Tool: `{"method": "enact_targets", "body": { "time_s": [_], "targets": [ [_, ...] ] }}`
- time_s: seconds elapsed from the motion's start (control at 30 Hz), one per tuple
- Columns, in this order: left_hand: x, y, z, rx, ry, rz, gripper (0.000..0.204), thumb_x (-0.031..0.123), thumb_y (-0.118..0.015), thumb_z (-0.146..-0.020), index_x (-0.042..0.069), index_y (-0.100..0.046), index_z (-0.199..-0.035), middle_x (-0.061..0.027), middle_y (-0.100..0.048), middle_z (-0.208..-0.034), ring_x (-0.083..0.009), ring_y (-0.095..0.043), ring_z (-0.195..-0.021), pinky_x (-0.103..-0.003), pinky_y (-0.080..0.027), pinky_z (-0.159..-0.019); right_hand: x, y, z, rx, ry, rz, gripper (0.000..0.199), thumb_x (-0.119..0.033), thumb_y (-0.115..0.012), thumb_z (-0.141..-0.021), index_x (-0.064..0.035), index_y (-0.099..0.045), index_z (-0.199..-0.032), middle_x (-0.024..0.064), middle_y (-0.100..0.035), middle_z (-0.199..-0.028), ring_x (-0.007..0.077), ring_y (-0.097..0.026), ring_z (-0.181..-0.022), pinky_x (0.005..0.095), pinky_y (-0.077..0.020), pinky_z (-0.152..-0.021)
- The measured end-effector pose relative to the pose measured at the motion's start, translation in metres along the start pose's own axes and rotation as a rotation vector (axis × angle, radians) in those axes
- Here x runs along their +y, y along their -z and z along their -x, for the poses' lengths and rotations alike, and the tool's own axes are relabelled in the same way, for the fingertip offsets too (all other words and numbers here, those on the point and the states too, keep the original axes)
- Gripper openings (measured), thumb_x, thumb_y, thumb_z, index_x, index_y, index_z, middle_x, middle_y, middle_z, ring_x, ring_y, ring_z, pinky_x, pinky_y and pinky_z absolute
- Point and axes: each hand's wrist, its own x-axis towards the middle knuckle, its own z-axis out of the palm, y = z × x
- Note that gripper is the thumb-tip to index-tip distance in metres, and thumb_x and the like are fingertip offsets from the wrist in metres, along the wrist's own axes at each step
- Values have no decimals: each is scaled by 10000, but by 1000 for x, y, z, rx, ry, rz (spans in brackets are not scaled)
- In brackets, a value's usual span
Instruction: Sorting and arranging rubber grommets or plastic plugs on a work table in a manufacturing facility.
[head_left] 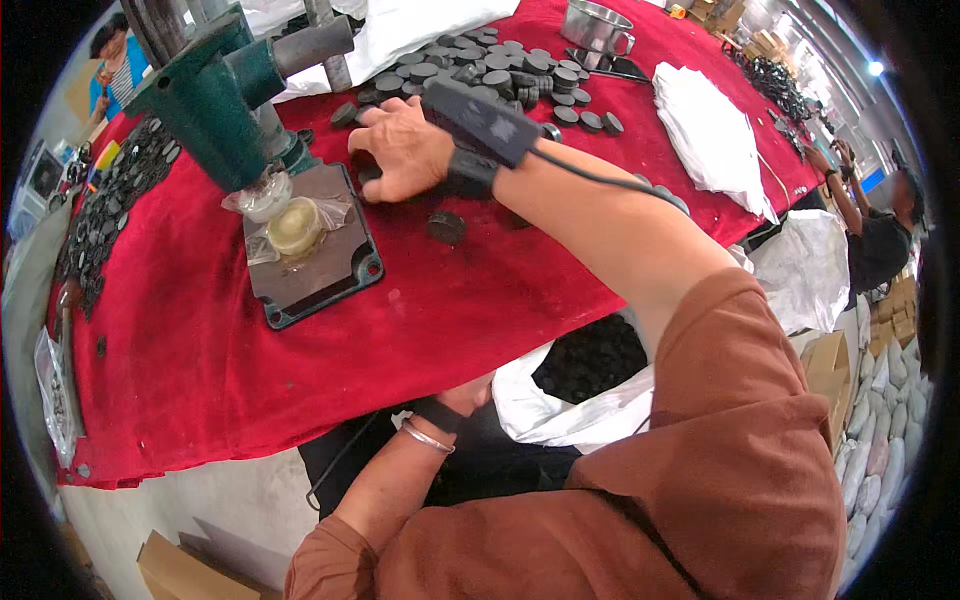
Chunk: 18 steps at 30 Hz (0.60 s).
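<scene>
My right hand [405, 148] reaches across the red-covered table, its fingers and thumb curled round a black disc [366, 166] beside the press. That green metal hand press [215, 110] stands on a flat base plate [330, 270]. On the plate sits a round cream-coloured block [294, 230], with clear plastic wrap around it and under the press head. A loose black disc [446, 227] lies just nearer than my right wrist. Below the table's front edge is my left hand [470, 394], near a white sack [525, 395] holding small black pieces; its fingers are hidden.
A heap of dark discs [495, 75] covers the far middle, near a metal mug [597, 28]. Flat dark pieces [100, 215] spread along the left side. A white bag [710, 135] lies at right. Another person [880, 225] works beyond it; a cardboard box [185, 570] is on the floor.
</scene>
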Motion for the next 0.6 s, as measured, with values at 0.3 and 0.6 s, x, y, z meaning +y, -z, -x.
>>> {"method": "enact_targets", "body": {
  "time_s": [0.3, 0.6],
  "targets": [
    [53, -3, 2, -42, -132, -718, 481, 277, -592, -851, 148, -573, -1314, -147, -557, -1348, -348, -515, -1232, -476, -393, -1026, -1, 26, 54, -115, 182, -111, 316, -341, -645, -741, -157, -642, -998, 55, -578, -1063, 272, -536, -1085, 473, -437, -815],
    [64, -11, -11, -137, 108, 522, 394, 223, -473, -1005, 20, -485, -1343, -138, -541, -1342, -265, -545, -1198, -412, -443, -1042, 2, 57, 157, -159, 218, -208, 252, -242, -689, -723, -112, -622, -929, 97, -527, -1120, 285, -498, -1080, 462, -432, -846]
  ]
}}
